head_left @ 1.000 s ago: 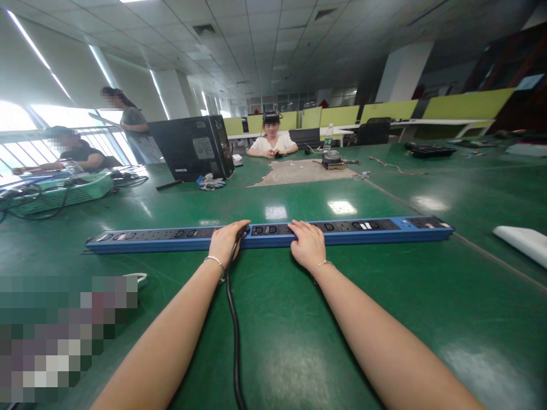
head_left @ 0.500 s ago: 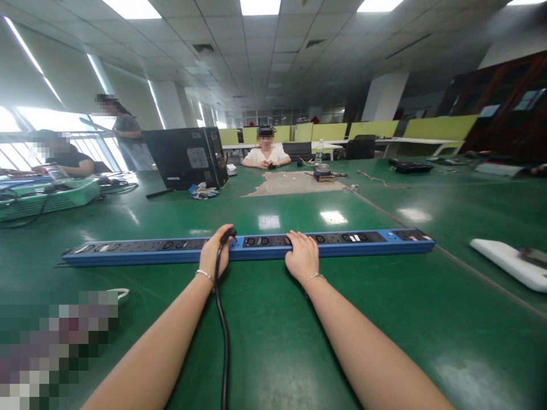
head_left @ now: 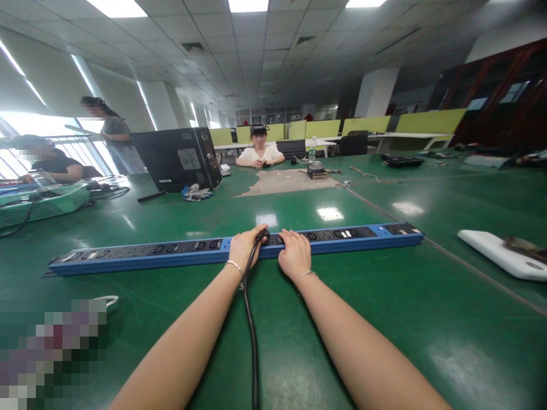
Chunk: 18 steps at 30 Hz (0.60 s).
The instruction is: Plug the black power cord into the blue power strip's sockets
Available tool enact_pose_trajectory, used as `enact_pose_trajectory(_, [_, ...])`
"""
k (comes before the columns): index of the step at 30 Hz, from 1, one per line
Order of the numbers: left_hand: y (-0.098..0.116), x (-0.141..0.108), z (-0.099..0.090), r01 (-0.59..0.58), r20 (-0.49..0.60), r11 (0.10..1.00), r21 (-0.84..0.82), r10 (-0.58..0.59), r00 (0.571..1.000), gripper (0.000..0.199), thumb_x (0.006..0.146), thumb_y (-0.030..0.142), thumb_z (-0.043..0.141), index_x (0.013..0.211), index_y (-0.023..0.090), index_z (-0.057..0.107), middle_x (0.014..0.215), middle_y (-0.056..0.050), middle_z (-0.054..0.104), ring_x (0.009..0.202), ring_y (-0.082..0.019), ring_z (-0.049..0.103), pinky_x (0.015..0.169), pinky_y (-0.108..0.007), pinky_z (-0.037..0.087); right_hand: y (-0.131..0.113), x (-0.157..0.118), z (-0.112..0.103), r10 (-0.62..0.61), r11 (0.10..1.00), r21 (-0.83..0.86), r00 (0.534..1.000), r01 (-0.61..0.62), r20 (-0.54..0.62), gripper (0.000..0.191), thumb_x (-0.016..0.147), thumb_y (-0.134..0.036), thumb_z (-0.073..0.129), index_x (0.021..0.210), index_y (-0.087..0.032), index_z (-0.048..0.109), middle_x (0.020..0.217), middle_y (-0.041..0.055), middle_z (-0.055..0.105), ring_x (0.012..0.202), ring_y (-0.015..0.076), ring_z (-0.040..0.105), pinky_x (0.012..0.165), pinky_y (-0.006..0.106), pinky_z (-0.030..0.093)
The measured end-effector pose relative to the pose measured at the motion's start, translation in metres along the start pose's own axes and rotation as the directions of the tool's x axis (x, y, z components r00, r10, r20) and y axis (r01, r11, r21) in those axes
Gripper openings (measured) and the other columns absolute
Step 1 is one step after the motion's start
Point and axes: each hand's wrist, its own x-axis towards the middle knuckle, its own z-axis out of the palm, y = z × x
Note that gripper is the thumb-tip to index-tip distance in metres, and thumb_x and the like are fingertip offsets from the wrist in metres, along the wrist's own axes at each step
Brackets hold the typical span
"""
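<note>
A long blue power strip (head_left: 141, 263) with black sockets lies across the green table in front of me. My left hand (head_left: 243, 249) pinches a black power plug (head_left: 264, 234) over the strip's middle sockets. Whether the plug's pins touch a socket is hidden. From the plug, a thick black cable (head_left: 251, 336) runs down past my left wrist and out of the bottom of the view. Just to the right, my right hand (head_left: 296, 254) grips the strip, its fingers bent over the top and its thumb side at the front edge.
A black computer case (head_left: 171, 159) stands at the back left beside gloves (head_left: 196, 193) and a green basket (head_left: 55, 208). On the right lies a white device (head_left: 496, 253). Across the table (head_left: 376, 296) sits a person (head_left: 260, 152); two more people are at the left.
My left hand has slid right along the strip with the plug and cable, coming close to my right hand. The right hand keeps its place on the strip. The whole view has shifted slightly.
</note>
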Motion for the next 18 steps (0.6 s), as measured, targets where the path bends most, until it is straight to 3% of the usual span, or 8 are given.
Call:
enact_pose_trajectory(6, [0.014,0.003,0.008,0.0,0.008,0.997,0.078,0.0,1.0,0.034,0.086,0.03,0.046,0.119,0.032,0.055,0.107,-0.004,0.068,0.098,-0.023,0.062,0.092,-0.041,0.041,0.0,-0.001,0.001,-0.011,1.0,0.009,1.0,0.011,-0.007,0.046,0.071,-0.008,0.044,0.113,-0.017,0.06,0.126,0.0042,0.057,0.121,0.0193,0.044,0.106,0.036,0.021])
enact_pose_trajectory(12, [0.026,0.001,0.011,-0.06,0.012,0.966,0.25,0.059,0.998,0.032,0.089,0.026,0.038,0.116,0.035,0.053,0.106,-0.002,0.068,0.101,-0.021,0.059,0.105,-0.053,0.02,-0.001,0.0,0.003,-0.004,1.0,0.028,1.0,0.005,-0.024,0.047,0.069,-0.007,0.044,0.113,-0.016,0.059,0.124,0.006,0.058,0.12,0.0202,0.045,0.106,0.037,0.022])
enact_pose_trajectory(18, [0.031,-0.004,0.008,-0.049,0.049,0.952,0.303,0.036,0.998,0.033,0.09,0.026,0.034,0.118,0.034,0.05,0.106,-0.002,0.068,0.099,-0.02,0.06,0.104,-0.054,0.021,-0.002,0.002,0.0,-0.005,0.993,0.113,0.998,0.012,-0.064,0.051,0.07,-0.01,0.044,0.12,-0.015,0.055,0.122,0.0091,0.059,0.115,0.0218,0.05,0.103,0.04,0.03])
